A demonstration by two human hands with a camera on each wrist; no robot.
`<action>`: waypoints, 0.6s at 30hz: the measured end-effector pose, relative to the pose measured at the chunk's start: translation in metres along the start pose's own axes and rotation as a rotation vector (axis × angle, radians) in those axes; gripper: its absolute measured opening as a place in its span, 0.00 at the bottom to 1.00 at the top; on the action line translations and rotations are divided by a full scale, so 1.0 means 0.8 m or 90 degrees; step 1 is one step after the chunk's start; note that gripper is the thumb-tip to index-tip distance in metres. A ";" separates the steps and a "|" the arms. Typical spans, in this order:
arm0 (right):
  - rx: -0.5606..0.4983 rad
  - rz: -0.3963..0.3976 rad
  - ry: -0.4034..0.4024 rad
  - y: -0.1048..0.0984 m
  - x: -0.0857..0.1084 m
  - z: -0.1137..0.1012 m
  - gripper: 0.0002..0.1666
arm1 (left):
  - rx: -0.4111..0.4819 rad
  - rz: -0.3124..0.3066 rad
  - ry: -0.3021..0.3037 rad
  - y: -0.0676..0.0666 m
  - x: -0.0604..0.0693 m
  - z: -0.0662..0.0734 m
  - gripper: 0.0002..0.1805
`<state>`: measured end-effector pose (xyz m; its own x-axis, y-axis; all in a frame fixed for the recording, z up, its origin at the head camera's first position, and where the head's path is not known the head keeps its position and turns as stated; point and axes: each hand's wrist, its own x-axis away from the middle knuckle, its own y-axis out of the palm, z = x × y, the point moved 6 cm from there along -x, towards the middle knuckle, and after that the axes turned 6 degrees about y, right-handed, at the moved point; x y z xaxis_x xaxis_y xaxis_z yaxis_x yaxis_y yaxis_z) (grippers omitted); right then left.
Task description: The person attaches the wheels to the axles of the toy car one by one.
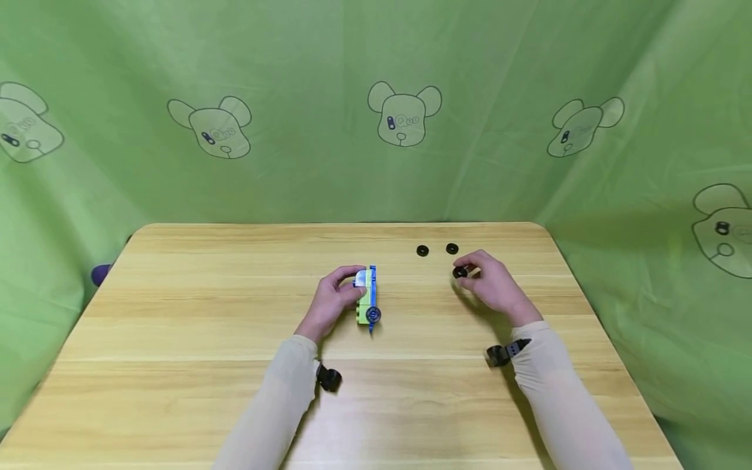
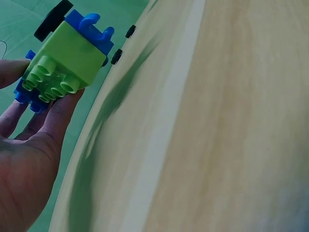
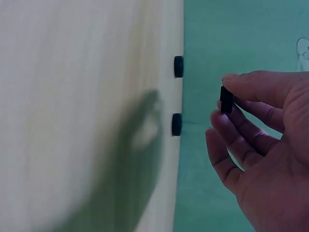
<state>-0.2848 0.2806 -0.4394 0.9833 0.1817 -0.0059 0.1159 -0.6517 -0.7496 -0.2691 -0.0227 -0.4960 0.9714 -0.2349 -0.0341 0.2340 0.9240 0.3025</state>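
Observation:
A toy vehicle of green and blue blocks [image 1: 364, 297] is held by my left hand [image 1: 330, 301], thumb on one side and fingers on the other. One black wheel [image 1: 373, 314] is on its near end; in the left wrist view the green block [image 2: 72, 50] shows its round studs. My right hand [image 1: 492, 285] pinches a loose black wheel [image 3: 226, 100] between thumb and fingertips, off the table in the right wrist view. Two more black wheels [image 1: 422, 250] [image 1: 452, 249] lie flat near the table's far edge, beyond the right hand.
The wooden table [image 1: 235, 391] reaches back to a green curtain [image 1: 305, 163] printed with bear heads. A purple object [image 1: 100, 274] shows beyond the table's left edge. Each wrist wears a black strap with a small camera [image 1: 330, 378].

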 end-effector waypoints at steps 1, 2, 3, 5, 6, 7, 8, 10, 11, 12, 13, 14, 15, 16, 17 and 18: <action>0.002 0.002 -0.008 -0.001 0.000 -0.004 0.21 | 0.000 0.001 0.002 0.000 0.000 0.000 0.26; 0.004 0.003 -0.015 -0.001 0.001 -0.007 0.21 | 0.000 0.001 0.004 0.001 0.001 0.001 0.26; 0.006 0.005 -0.020 -0.002 0.002 -0.011 0.21 | 0.000 0.001 0.005 0.001 0.001 0.001 0.26; 0.011 0.007 -0.030 -0.002 0.003 -0.017 0.21 | 0.001 0.000 0.005 0.002 0.001 0.001 0.26; 0.013 0.008 -0.033 -0.001 0.003 -0.020 0.21 | 0.001 -0.001 0.003 0.003 0.001 0.001 0.26; 0.015 0.009 -0.035 -0.001 0.003 -0.023 0.21 | 0.001 -0.002 0.001 0.003 0.000 0.001 0.26; 0.018 0.010 -0.037 0.000 0.004 -0.026 0.21 | -0.001 -0.003 -0.001 0.003 0.000 0.001 0.26; 0.023 0.011 -0.043 0.000 0.005 -0.033 0.22 | -0.004 -0.003 -0.004 0.002 -0.001 0.002 0.26; 0.024 0.011 -0.047 0.001 0.005 -0.036 0.21 | -0.005 -0.001 -0.003 0.001 -0.001 0.003 0.26; 0.026 0.012 -0.052 0.002 0.005 -0.039 0.21 | -0.009 0.001 -0.002 0.000 -0.002 0.004 0.26; 0.029 0.013 -0.055 0.002 0.005 -0.042 0.21 | -0.011 0.002 0.000 0.000 -0.002 0.006 0.26; 0.031 0.014 -0.059 0.003 0.005 -0.045 0.21 | -0.013 0.003 0.002 -0.001 -0.002 0.007 0.26; 0.032 0.013 -0.062 0.003 0.004 -0.047 0.21 | -0.012 0.004 0.005 -0.002 -0.003 0.008 0.26; 0.031 0.013 -0.065 0.004 0.004 -0.048 0.20 | -0.013 0.004 0.006 -0.002 -0.003 0.009 0.26; 0.033 0.012 -0.065 0.004 0.004 -0.050 0.20 | -0.013 0.004 0.006 -0.002 -0.003 0.010 0.25; 0.036 0.010 -0.066 0.005 0.004 -0.051 0.20 | -0.012 0.005 0.006 -0.003 -0.003 0.010 0.25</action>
<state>-0.2756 0.2483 -0.4152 0.9650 0.2483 -0.0844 0.0892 -0.6135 -0.7847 -0.2721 -0.0266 -0.4886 0.9734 -0.2255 -0.0404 0.2275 0.9314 0.2842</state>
